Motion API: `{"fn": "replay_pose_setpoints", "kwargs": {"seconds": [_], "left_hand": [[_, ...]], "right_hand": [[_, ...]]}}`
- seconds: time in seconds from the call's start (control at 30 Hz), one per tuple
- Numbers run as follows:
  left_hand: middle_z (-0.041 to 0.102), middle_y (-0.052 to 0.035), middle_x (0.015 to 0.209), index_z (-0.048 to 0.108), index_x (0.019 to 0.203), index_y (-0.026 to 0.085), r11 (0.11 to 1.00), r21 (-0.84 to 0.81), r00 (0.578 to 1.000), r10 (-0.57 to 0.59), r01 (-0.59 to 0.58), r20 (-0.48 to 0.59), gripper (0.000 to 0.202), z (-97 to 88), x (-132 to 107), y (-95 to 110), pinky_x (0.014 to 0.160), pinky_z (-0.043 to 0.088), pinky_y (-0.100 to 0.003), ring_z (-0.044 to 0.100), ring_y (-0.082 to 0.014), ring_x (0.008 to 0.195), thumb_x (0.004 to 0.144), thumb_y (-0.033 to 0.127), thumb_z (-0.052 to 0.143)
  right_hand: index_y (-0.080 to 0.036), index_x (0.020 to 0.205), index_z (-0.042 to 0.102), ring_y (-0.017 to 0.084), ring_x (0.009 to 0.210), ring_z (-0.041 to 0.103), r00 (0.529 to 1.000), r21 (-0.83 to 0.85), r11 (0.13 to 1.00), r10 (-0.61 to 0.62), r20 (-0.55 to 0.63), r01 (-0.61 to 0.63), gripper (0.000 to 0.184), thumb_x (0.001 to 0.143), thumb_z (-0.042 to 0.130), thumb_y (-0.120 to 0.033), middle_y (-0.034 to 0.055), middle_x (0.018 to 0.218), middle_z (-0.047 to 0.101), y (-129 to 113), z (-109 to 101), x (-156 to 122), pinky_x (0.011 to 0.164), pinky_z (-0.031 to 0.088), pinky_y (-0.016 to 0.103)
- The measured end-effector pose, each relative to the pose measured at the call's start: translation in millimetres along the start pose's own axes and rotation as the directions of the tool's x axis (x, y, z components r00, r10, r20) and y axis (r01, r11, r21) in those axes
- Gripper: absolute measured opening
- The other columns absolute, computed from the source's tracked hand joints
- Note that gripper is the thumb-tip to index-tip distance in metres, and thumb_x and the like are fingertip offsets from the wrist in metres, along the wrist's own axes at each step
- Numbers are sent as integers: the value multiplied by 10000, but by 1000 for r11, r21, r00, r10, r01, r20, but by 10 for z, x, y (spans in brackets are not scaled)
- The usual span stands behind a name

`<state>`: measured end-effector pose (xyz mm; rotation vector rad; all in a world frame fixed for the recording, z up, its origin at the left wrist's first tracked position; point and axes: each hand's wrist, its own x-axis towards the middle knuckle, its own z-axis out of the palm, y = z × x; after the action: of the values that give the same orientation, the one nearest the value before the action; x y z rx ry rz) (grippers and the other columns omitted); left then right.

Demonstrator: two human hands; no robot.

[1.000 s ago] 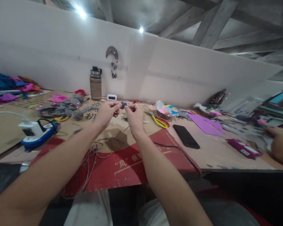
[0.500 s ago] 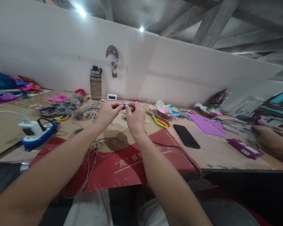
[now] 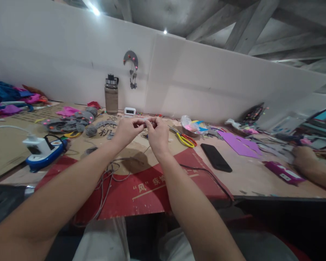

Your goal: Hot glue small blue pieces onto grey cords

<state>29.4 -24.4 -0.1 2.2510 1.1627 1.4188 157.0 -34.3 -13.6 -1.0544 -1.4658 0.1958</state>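
Head view is showing the left hand (image 3: 126,131) and right hand (image 3: 158,135) meeting above the table (image 3: 246,180), fingers together at the tips, seemingly clamping a small piece that they are hiding. It could be slipping loose if either pinch is easing. Gray cord (image 3: 106,191) is lying looped beside the left forearm (image 3: 78,178); a sweeping arm could be snagging it.

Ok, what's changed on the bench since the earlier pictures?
The fingertips of the left hand and right hand have drawn closer together; the small grey piece showing between them a second ago is now hidden, so I can't tell if it's still held. A co-worker's hand at far right has moved left. The bottle, phone and scissors stayed put.
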Motion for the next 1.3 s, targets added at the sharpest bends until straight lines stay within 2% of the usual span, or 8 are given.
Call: {"fn": "replay_pose_setpoints", "kwargs": {"seconds": [0.17, 0.33, 0.5, 0.7, 0.9, 1.07, 1.3], "left_hand": [[648, -37, 664, 712, 746, 160, 998, -38, 998, -58, 57, -39, 155, 4, -20, 13, 588, 354, -235, 499, -123, 607, 720, 213, 569], [580, -5, 580, 679, 733, 158, 946, -275, 973, -207, 173, -98, 134, 12, -7, -26, 492, 320, -221, 439, -96, 509, 706, 254, 590], [464, 38, 481, 656, 744, 157, 851, -461, 954, -298, 251, -31, 136, 38, 13, -57, 417, 263, -215, 359, -69, 412, 710, 278, 604], [423, 46, 475, 624, 694, 136, 721, -627, 941, -335, 294, 55, 85, 48, 29, -25, 407, 234, -207, 328, -47, 402, 699, 220, 634], [424, 41, 475, 618, 687, 127, 681, -660, 933, -348, 317, 89, 53, 53, 33, 1, 401, 213, -205, 322, -44, 399, 701, 178, 621], [423, 42, 465, 608, 663, 135, 699, -644, 936, -343, 310, 79, 78, 69, 32, -12, 401, 220, -210, 326, -46, 396, 691, 201, 636], [427, 39, 455, 601, 656, 137, 722, -625, 944, -321, 297, 78, 82, 88, 30, -28, 398, 227, -217, 335, -53, 391, 699, 204, 623]], "right_hand": [[-195, 808, 596, 135, 697, 483, 999, -13, 999, -39, 38, 39, 143, 799, 530, -322, 17, 764, 584, -80, -5, -45, 675, 360, 269], [-191, 766, 575, 124, 648, 466, 999, 38, 999, 10, 50, -12, 133, 795, 524, -310, 2, 712, 561, -136, -25, -94, 639, 354, 259], [-184, 736, 564, 107, 581, 441, 995, 76, 993, 87, 40, -90, 121, 771, 528, -295, -19, 647, 537, -113, -16, -96, 597, 345, 247], [-180, 688, 562, 93, 524, 405, 989, 107, 983, 144, 38, -147, 149, 746, 534, -314, -42, 576, 497, -59, 12, -78, 543, 324, 231], [-175, 676, 582, 94, 526, 403, 976, 128, 968, 214, 28, -216, 156, 709, 558, -326, -48, 560, 488, -41, 26, -56, 544, 330, 230], [-175, 645, 573, 93, 518, 387, 954, 169, 940, 297, 33, -298, 170, 670, 582, -343, -59, 531, 457, 5, 47, -16, 519, 315, 227], [-183, 619, 545, 94, 526, 414, 943, 225, 916, 331, 43, -332, 136, 639, 592, -309, -56, 548, 484, 98, 86, 7, 531, 327, 231]]}}
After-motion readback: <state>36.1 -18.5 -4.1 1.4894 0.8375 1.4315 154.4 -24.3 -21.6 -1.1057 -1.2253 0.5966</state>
